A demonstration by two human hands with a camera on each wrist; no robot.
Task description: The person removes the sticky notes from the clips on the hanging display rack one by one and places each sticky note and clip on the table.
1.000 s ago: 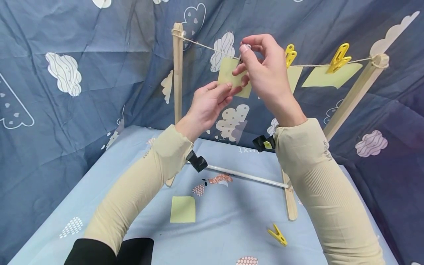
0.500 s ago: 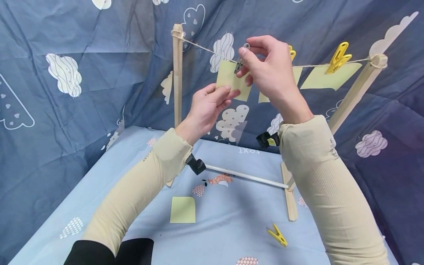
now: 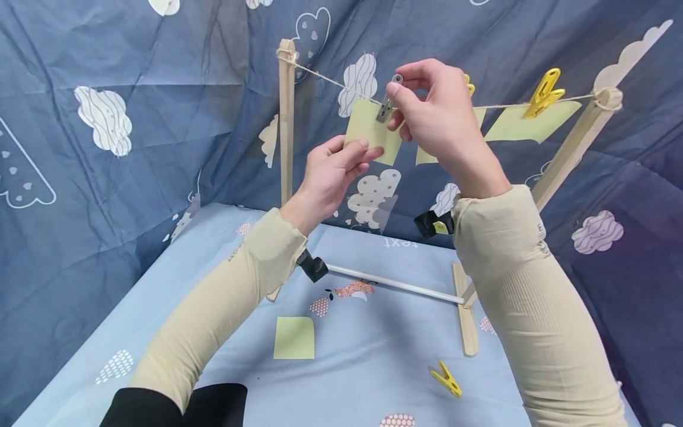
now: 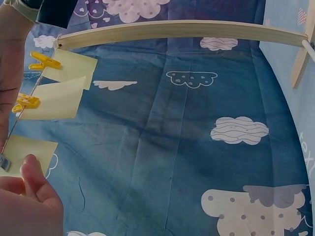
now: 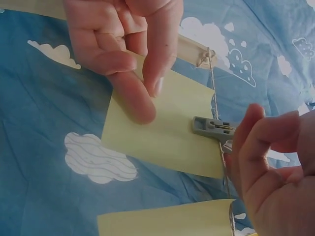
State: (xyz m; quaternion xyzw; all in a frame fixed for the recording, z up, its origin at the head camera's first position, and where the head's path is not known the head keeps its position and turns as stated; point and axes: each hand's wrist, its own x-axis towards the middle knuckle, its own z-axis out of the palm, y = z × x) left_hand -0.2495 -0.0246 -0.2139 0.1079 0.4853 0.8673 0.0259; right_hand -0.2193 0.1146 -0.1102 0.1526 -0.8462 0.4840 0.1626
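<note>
head view is bright (soft shadows), wrist views dimmer.

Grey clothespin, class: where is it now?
In the head view, the grey clothespin is above and slightly right of centre, in the right hand, on the top edge of a yellow note.

The head view looks forward and down. The nearer wrist views face each other's sides, sharing the pinched note [image 5: 170,135].
</note>
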